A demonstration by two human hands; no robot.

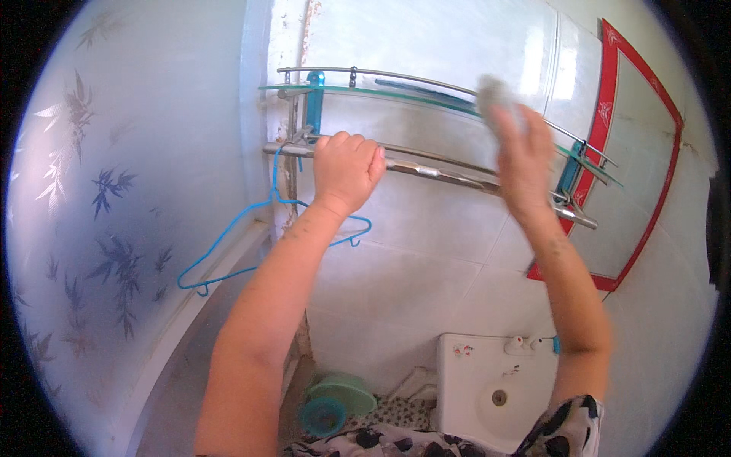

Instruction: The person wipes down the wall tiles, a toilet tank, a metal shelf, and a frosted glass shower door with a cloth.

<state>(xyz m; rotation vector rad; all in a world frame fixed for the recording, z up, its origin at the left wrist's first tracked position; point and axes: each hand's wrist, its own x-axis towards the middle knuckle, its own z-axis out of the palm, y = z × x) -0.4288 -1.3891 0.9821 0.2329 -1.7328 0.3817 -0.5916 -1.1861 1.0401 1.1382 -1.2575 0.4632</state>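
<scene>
My left hand [347, 171] is closed around the metal towel bar [411, 167] below a glass shelf [422, 98] on the tiled wall. Raised at the shelf's right half, my right hand [526, 160] holds a blurred greyish thing, perhaps a cloth [494, 94]. This cloth is in front of the shelf's rail; whether it touches the glass I cannot tell. A dark flat strip [425, 89] lies on the shelf, its right end near the cloth. From the bar, left of my left hand, hangs a blue clothes hanger [223, 231], partly hidden by my forearm.
A red-framed mirror [608, 108] is on the wall at right. Below stands a white washbasin [462, 388] with taps [522, 344]. Green [348, 391] and blue [322, 417] plastic basins sit on the floor. A frosted panel with leaf patterns [125, 188] borders the left.
</scene>
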